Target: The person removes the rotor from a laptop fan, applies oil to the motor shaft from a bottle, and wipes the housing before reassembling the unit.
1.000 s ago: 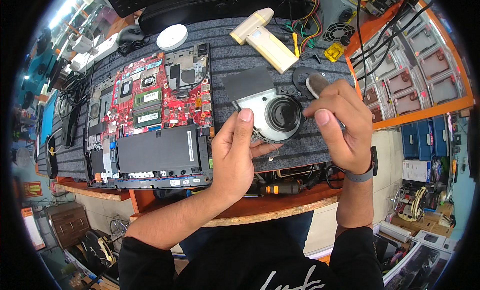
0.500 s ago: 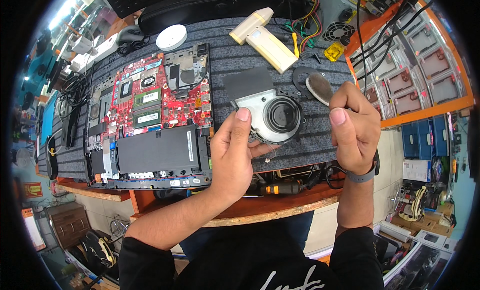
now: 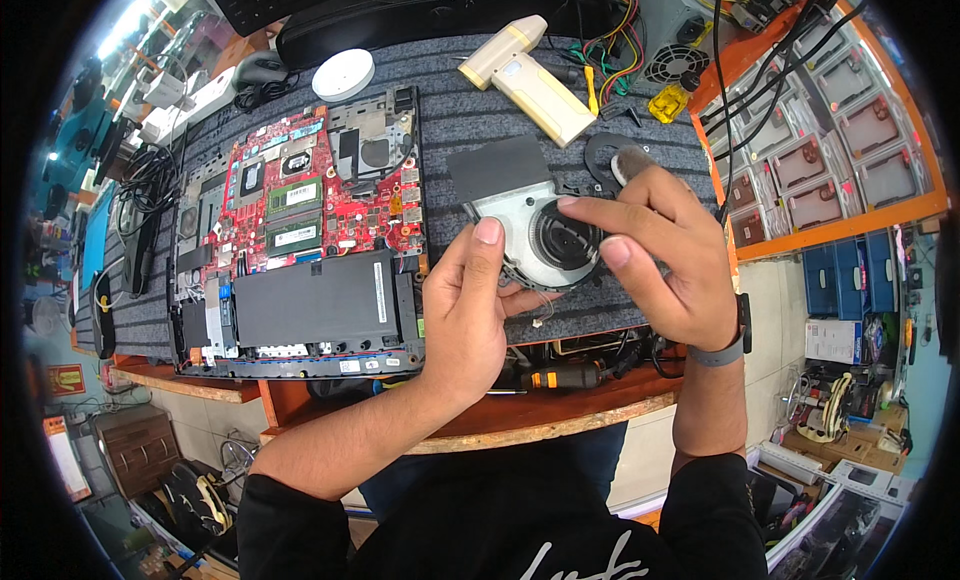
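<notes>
My left hand (image 3: 463, 315) grips a laptop cooling fan (image 3: 520, 242), thumb on top of its silvery housing and fingers beneath. The fan has a round black rotor, and a thin cable hangs from its lower edge. Over it reaches my right hand (image 3: 682, 265), index finger stretched out with its tip at the rotor's upper edge. Its thumb is apart from that finger, and the other fingers are bent. Behind the right hand shows part of an oval brush (image 3: 632, 164) with dark bristles. A dark flat ring-shaped piece (image 3: 597, 158) lies beside the brush.
An opened laptop (image 3: 310, 315) with a red circuit board lies left on the grey striped mat (image 3: 440, 110). Farther back are a cream-and-yellow gun-shaped tool (image 3: 540, 95), a white round disc (image 3: 343, 75) and coloured wires. Below the mat, a shelf holds a black-and-orange tool (image 3: 567, 376).
My right hand has moved left onto the fan, its index finger now extended from a curled position. It covers more of the brush. The left hand and fan stay nearly in place.
</notes>
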